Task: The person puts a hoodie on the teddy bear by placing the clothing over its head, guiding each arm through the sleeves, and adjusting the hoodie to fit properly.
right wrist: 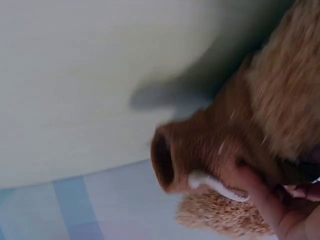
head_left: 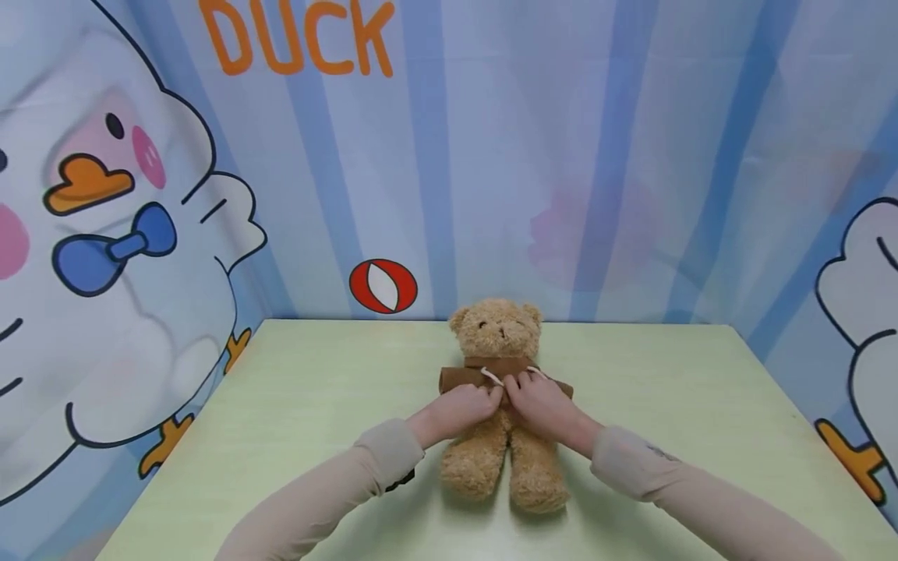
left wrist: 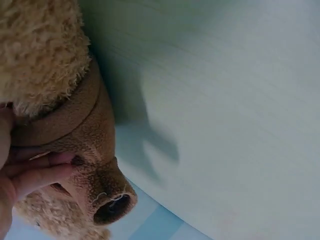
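Note:
A tan plush teddy bear (head_left: 498,331) lies face up on the table, wearing a brown jacket (head_left: 484,363) with white cords on its front. My left hand (head_left: 463,408) pinches one side of the jacket front over the bear's belly. Close beside it, my right hand (head_left: 547,408) grips the other side, fingertips nearly meeting the left ones. In the left wrist view, fingers (left wrist: 42,175) lie on the brown cloth near an open sleeve end (left wrist: 115,207). The right wrist view shows a white cord (right wrist: 215,186) beside my finger. What lies under the fingertips is hidden.
The pale green table (head_left: 337,374) extends around the bear. Behind and beside it hangs a blue striped backdrop (head_left: 491,156) printed with white ducks and a red and white ball. A small black item (head_left: 401,480) shows below the left cuff.

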The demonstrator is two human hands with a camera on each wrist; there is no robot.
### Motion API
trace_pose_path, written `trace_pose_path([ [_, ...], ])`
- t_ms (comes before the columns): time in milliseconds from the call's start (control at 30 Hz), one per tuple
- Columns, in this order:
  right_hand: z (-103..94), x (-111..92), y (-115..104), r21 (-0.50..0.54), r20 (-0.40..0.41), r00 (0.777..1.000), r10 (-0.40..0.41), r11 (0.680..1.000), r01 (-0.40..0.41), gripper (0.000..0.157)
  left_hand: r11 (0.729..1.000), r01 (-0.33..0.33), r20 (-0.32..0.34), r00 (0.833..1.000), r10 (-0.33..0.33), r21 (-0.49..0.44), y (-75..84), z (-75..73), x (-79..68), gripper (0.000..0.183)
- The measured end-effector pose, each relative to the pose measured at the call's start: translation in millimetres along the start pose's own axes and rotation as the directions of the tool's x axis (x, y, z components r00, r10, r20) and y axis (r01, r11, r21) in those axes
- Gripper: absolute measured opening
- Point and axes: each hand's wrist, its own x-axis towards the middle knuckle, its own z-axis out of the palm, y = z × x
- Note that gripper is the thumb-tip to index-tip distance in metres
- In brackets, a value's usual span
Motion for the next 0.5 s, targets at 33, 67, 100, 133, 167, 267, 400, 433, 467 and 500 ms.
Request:
trace_pose_path([
  [33,-0.1,-2.5,1.1,0.022,0.008,0.999,0.037,0.999,-0.037,0.025,0.999,0.006,0.006,1.000,-0.006,-0.037,1.3,-1.7,0.6,0.017],
  [67,-0.3,-5.2,2.1,0.042,0.010,0.997,0.074,0.996,-0.074,0.028,0.996,0.016,0.007,1.000,-0.016,-0.085,3.0,-2.2,1.4,0.019],
  [100,-0.4,-7.8,3.4,0.068,0.013,0.994,0.109,0.992,-0.110,0.031,0.990,0.034,0.006,0.999,-0.033,-0.134,5.4,-1.7,2.1,0.020],
  [133,-1.0,-10.2,4.9,0.110,0.017,0.989,0.144,0.983,-0.145,0.035,0.981,0.065,0.007,0.998,-0.064,-0.185,8.0,-0.9,2.3,0.022],
  [167,-1.3,-12.4,6.8,0.155,0.018,0.985,0.172,0.973,-0.173,0.038,0.968,0.103,0.009,0.995,-0.103,-0.231,10.6,0.6,2.2,0.023],
  [267,-2.6,-18.2,12.8,0.279,0.009,0.979,0.205,0.939,-0.199,0.038,0.922,0.216,-0.019,0.972,-0.234,-0.323,17.9,8.1,1.4,0.022],
  [400,2.5,-26.8,21.6,0.382,-0.060,0.973,0.225,0.905,-0.186,0.034,0.888,0.278,-0.088,0.940,-0.331,-0.367,20.6,12.6,-0.5,0.015],
  [433,4.3,-28.8,23.4,0.378,-0.091,0.968,0.235,0.907,-0.185,0.031,0.886,0.276,-0.106,0.936,-0.337,-0.373,20.1,13.1,-0.9,0.014],
  [467,6.4,-30.6,25.1,0.365,-0.113,0.961,0.252,0.910,-0.196,0.026,0.882,0.273,-0.116,0.933,-0.340,-0.384,19.4,13.8,-1.4,0.012],
  [500,7.4,-32.0,26.3,0.347,-0.132,0.953,0.274,0.913,-0.214,0.022,0.874,0.272,-0.115,0.932,-0.343,-0.403,18.5,14.0,-2.2,0.012],
])
